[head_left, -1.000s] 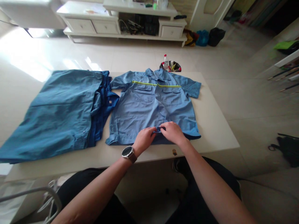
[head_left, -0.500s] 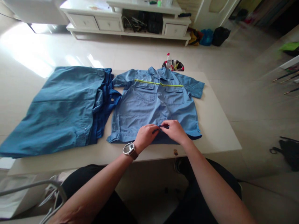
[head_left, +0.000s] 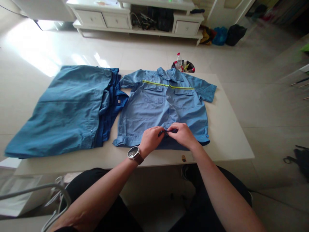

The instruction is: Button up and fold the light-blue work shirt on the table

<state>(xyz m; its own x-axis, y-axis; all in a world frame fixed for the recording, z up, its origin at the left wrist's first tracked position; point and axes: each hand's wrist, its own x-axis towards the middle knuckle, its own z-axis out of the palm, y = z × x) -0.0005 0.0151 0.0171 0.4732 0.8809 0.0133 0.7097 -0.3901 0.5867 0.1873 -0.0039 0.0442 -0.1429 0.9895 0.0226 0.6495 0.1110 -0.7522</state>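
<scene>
A light blue short-sleeved work shirt (head_left: 154, 109) with a yellow-green stripe across the chest lies flat, front up, on a white table (head_left: 224, 129). My left hand (head_left: 151, 140), with a watch on its wrist, and my right hand (head_left: 183, 135) meet at the bottom of the shirt's front opening. Both pinch the fabric edges there, fingers closed. A pile of darker blue garments (head_left: 70, 106) lies on the table's left side, hanging past its edge.
A small bin with a plastic bottle (head_left: 182, 65) stands on the floor beyond the table. A white cabinet with drawers (head_left: 116, 19) lines the far wall, bags (head_left: 224, 33) beside it. A metal chair frame (head_left: 53, 193) is at lower left. A dark object (head_left: 299, 159) lies on the right floor.
The view has tilted slightly, shifting everything right and up. Both hands stay pinched together at the shirt's lower front, working a little higher on the opening.
</scene>
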